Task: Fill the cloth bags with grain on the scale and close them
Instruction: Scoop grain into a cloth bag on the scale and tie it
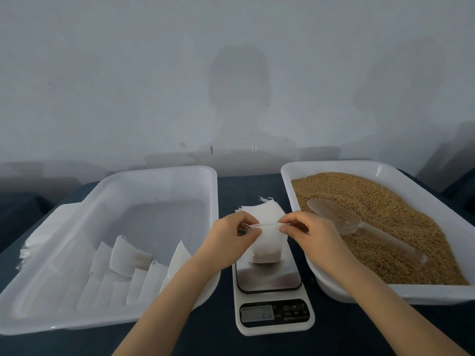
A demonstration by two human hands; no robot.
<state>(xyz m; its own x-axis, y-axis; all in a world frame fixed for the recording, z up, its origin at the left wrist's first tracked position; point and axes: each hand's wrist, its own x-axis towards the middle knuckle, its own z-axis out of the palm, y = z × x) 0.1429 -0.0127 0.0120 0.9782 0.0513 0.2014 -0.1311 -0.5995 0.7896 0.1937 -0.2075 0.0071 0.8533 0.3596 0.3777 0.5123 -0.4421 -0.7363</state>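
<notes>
Head cam, the only view. Cloth bag [266, 244] stands upright on the scale [272, 283], base on the steel platform, mid-frame betw. the two trays. The bag's lower part looks rounded & full, but the contents don't show thru the cloth.

L hand [230, 238] pinches the bag's top edge at its left end, thumb & fingertips closed on the cloth. A thin drawstring loop [247, 227] shows right by those fingers. R hand [309, 233] pinches the same edge at the right end, same thumb-and-finger hold. The edge runs taut & nearly flat betw. the hands. Can't tell if the mouth is fully closed. Both forearms come in from the bottom of frame.

Scale display [257, 313] is grey, digits too blurred to read. Just behind the scale is a small fanned stack of flat white spare bags [259, 209], w/ loose strings at the far end.

On the right, the white tray [290, 176] is filled w/ brown grain [385, 214]. A clear scoop [341, 219] lies on the grain, bowl far-left, handle near-right, near the R hand but apart from it.

On the left, the translucent tray [164, 173] has a row of white bags [128, 263] leaning in its near half. A white stack [36, 242] sits against its outer left wall; can't tell what it is.

Everything's on a dark blue table [246, 186]. The grey wall [102, 73] behind carries a shadow.
</notes>
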